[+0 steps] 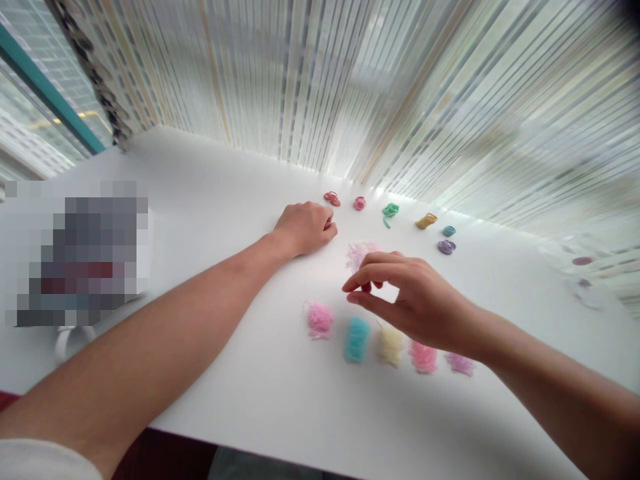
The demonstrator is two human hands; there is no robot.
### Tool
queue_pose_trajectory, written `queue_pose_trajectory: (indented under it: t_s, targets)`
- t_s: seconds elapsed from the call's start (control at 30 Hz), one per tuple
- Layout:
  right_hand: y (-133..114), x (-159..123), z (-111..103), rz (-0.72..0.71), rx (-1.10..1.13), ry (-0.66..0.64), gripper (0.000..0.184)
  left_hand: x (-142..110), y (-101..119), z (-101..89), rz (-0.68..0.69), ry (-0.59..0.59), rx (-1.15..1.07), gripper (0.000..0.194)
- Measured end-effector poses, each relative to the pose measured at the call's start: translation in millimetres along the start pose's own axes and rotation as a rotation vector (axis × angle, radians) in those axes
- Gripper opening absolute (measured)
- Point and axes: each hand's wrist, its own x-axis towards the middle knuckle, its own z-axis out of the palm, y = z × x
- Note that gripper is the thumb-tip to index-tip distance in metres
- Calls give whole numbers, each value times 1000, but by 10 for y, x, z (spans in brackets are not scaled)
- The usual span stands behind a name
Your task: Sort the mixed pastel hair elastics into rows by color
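My left hand (307,228) rests on the white table, fingers curled in; whatever lies inside them, if anything, is hidden. Just beyond it is a small red coil of strands (331,199). My right hand (407,293) hovers over the table with thumb and forefinger brought together in a pinch. Anything between those fingertips is too small to make out. Behind them lies a loose pale pink and lilac tangle of strands (361,256), partly covered by the hand. Below are a pink yarn bundle (320,321), a blue one (357,340) and a cream one (391,345).
Along the back lie a pink coil (359,203), a green coil (391,213), a mustard coil (427,221), a teal coil (449,231) and a purple coil (447,247). Clear containers (583,270) stand right. Striped string curtains (280,80) hang behind; a blurred-out object (90,247) is left.
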Motion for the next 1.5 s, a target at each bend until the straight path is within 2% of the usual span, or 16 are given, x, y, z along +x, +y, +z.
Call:
queue_pose_trajectory:
  t_s: [0.1, 0.23, 0.33, 0.4, 0.5, 0.63, 0.73, 1.03, 1.33, 1.5]
  targets:
    - [169, -164, -254, 72, -24, 138, 9, 3, -9, 6, -5, 1, 0, 25]
    - [656, -410, -528, 325, 0, 425, 17, 3, -21, 11, -9, 1, 7, 24]
    - [1086, -536, -515, 574, 189, 634, 28, 9, -34, 7, -5, -2, 18, 25]
    - [1323, -573, -405, 609, 317, 722, 30, 17, -42, 4, -9, 0, 36, 25]
    - [1534, -577, -200, 597, 345, 680, 33, 30, -50, -4, -7, -10, 62, 27]
    - [1567, -580, -69, 534, 207, 559, 30, 32, -36, -29, -18, -18, 100, 29]
    - [1528, -601, -79, 489, 112, 521, 27, 33, -15, -54, -40, -28, 118, 29]
    - [1512, -590, -97, 419, 54, 509, 24, 69, -12, -102, -95, -56, 160, 30]
    - [1465, -595, -115, 448, 37, 475, 25, 31, 22, -119, -70, -43, 189, 30]
    - [1475, -613, -104, 455, 2, 477, 25, 51, 25, -99, -112, -51, 170, 28]
